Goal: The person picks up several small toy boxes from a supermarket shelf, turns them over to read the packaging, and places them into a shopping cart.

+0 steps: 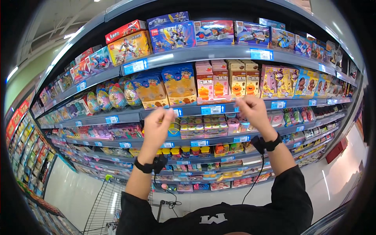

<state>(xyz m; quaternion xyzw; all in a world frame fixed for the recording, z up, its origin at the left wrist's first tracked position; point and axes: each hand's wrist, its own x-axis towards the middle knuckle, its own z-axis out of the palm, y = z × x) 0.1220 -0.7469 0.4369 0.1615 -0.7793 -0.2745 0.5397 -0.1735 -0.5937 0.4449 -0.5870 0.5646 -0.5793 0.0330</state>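
Observation:
My left hand [159,126] is raised before the shelf rack, fingers curled in and thumb up. Nothing shows in it. Behind it are the shelf edge and blue-and-orange hanging packs [151,91]. My right hand [253,114] is likewise curled, just below the brown and yellow snack cartons [238,83], with nothing visible in it. Whether either hand touches the shelf cannot be told. Pink cartons [204,88] stand between the hands, slightly farther up. Each wrist wears a black strap with a small device, and a cable hangs from each.
Boxed building toys [171,36] line the upper shelf. Egg-shaped packs [117,95] stand to the left, purple-and-yellow boxes [279,80] to the right. Lower shelves carry small tubs [195,151]. A wire shopping cart [102,202] stands at lower left on the tiled floor [69,183].

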